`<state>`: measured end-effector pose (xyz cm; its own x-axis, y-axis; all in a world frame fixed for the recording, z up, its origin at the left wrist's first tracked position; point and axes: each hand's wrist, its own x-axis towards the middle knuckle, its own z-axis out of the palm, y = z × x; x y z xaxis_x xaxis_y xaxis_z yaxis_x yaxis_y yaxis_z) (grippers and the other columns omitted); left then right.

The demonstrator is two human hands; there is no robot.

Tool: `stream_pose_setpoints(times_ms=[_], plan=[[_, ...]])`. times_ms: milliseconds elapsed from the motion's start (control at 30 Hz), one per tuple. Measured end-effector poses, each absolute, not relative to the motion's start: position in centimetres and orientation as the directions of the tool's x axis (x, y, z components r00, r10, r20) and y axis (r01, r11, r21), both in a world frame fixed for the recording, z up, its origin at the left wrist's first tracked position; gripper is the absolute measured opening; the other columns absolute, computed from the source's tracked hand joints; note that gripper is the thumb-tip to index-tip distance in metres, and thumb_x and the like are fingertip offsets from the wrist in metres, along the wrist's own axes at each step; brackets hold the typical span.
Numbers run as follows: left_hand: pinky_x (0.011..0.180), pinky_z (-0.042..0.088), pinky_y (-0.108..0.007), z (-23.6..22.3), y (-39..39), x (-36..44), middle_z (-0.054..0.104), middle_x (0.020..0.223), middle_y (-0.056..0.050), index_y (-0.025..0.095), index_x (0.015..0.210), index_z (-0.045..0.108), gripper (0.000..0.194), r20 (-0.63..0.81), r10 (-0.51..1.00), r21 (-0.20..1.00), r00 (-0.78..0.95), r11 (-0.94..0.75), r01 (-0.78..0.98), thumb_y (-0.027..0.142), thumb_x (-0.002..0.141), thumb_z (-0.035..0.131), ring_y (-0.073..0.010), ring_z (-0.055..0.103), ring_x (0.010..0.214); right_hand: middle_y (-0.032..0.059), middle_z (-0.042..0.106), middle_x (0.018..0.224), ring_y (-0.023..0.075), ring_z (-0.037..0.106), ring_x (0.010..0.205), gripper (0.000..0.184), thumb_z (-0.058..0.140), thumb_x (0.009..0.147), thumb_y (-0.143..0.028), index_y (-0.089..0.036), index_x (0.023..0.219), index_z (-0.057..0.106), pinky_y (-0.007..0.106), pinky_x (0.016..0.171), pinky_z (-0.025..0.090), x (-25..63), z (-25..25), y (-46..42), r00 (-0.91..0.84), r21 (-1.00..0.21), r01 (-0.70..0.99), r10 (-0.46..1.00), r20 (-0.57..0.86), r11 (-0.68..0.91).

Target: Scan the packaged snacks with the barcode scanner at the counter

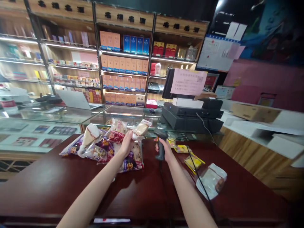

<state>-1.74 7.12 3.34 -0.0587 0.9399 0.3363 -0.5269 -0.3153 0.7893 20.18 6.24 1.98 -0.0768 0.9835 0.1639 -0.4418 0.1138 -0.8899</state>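
Note:
My left hand (127, 144) is closed on a small clear-wrapped snack packet (142, 129), pale inside with a red-striped edge, held up above the table. Wrapped around the grip of a black barcode scanner (161, 145) is my right hand (167, 150); the scanner's head points toward the packet from the right. Beneath and left of my left hand lies a pile of purple and red snack bags (102, 147). A similar pale packet (90, 135) rests on the pile's left side.
Yellow packets (193, 162) and a clear-and-white package (212, 181) lie right on the dark red table (140, 199), near a black cable. Behind stand a glass counter (114, 110), a laptop (74, 99), a till (190, 115) and shelves of boxes (124, 65).

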Motion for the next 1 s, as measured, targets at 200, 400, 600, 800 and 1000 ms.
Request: stream_pose_setpoints(times_ms=[200, 400, 600, 800, 1000], plan=[[0.091, 0.054, -0.034, 3.3, 6.6, -2.4, 0.070, 0.116, -0.010, 0.016, 0.120, 0.063, 0.038, 0.218, 0.974, 0.725, -0.063, -0.205, -0.658, 0.040, 0.090, 0.060, -0.0220, 0.064, 0.109, 0.0030, 0.072, 0.082, 0.0075, 0.046, 0.043, 0.027, 0.073, 0.070, -0.041, -0.020, 0.085, 0.064, 0.023, 0.039, 0.037, 20.8, 1.1, 6.1, -0.013, -0.873, -0.478, 0.993, 0.120, 0.099], [0.081, 0.060, -0.035, 3.6, 5.6, -3.0, 0.070, 0.116, -0.010, 0.020, 0.130, 0.056, 0.042, 0.152, 0.985, 0.725, -0.082, -0.168, -0.669, 0.042, 0.095, 0.050, -0.0228, 0.067, 0.104, 0.0057, 0.073, 0.092, 0.0085, 0.049, 0.046, 0.026, 0.070, 0.075, -0.038, -0.020, 0.093, 0.064, 0.024, 0.041, 0.040, 19.5, 1.9, 4.6, -0.134, -0.882, -0.468, 0.982, 0.134, 0.057], [0.071, 0.061, -0.032, 4.0, 5.5, -3.5, 0.070, 0.116, -0.009, 0.023, 0.136, 0.051, 0.043, 0.130, 0.989, 0.706, -0.067, -0.140, -0.695, 0.039, 0.097, 0.043, -0.0218, 0.070, 0.093, 0.0056, 0.072, 0.095, 0.0089, 0.052, 0.046, 0.026, 0.069, 0.075, -0.038, -0.020, 0.093, 0.065, 0.024, 0.041, 0.042, 18.8, 2.0, 3.5, -0.193, -0.884, -0.465, 0.969, 0.154, 0.048], [0.047, 0.056, -0.020, 4.6, 5.2, -3.7, 0.073, 0.093, -0.004, 0.021, 0.131, 0.054, 0.037, 0.003, 0.998, 0.678, -0.068, -0.052, -0.734, 0.032, 0.098, 0.041, -0.0123, 0.066, 0.056, 0.0052, 0.071, 0.091, 0.0086, 0.052, 0.045, 0.024, 0.066, 0.077, -0.037, -0.019, 0.094, 0.064, 0.024, 0.041, 0.042, 18.8, 1.9, 3.3, -0.198, -0.873, -0.481, 0.960, 0.198, 0.081], [0.046, 0.056, -0.021, 5.3, 4.6, -3.3, 0.073, 0.084, -0.006, 0.017, 0.132, 0.053, 0.037, -0.017, 0.998, 0.642, -0.059, -0.034, -0.766, 0.028, 0.100, 0.037, -0.0144, 0.067, 0.055, 0.0028, 0.067, 0.076, 0.0083, 0.049, 0.043, 0.024, 0.062, 0.082, -0.037, -0.016, 0.092, 0.063, 0.023, 0.040, 0.040, 19.1, 1.9, 3.2, -0.253, -0.866, -0.490, 0.935, 0.250, 0.099]])
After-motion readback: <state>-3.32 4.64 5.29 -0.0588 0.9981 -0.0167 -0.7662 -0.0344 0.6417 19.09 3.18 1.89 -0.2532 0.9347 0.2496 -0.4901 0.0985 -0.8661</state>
